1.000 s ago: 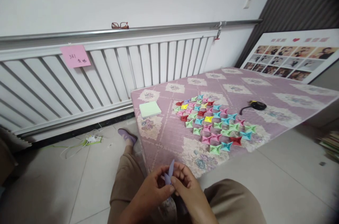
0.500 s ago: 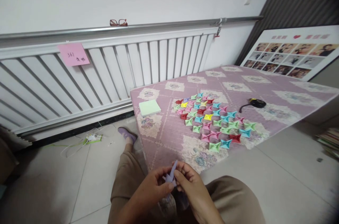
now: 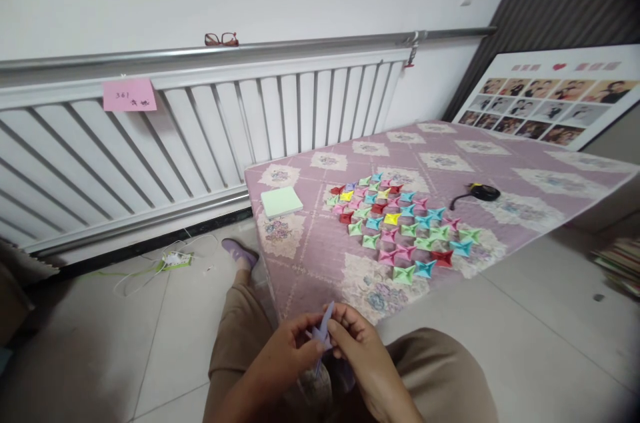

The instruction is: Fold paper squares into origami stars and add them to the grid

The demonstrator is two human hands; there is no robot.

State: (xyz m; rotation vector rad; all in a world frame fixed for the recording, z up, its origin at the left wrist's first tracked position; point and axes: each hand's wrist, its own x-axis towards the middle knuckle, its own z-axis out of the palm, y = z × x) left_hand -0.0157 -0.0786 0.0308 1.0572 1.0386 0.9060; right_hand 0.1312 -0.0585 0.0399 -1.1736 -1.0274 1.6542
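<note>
A piece of folded purple paper (image 3: 327, 323) is held between my two hands, above my lap at the near edge of the table. My left hand (image 3: 293, 351) pinches its lower left part between thumb and fingers. On the other side, my right hand (image 3: 359, 341) grips the paper near its upright pointed strip. The fingers cover much of the lower folds. Beyond the hands, rows of small folded paper pieces (image 3: 392, 219) in green, pink, blue, red and yellow lie on the table. A stack of pale green paper squares (image 3: 281, 202) lies near the table's left edge.
A flowered purple cloth (image 3: 313, 256) covers the table. A black coiled object (image 3: 485, 192) lies to the right. Behind stands a white radiator (image 3: 295, 109), with eyeglasses (image 3: 221, 40) on the pipe above. A power strip (image 3: 177, 261) with cables is on the floor at left.
The view has shifted very slightly. Both hands keep the purple paper in almost the same place, and the pink note on the radiator hangs at a different tilt.
</note>
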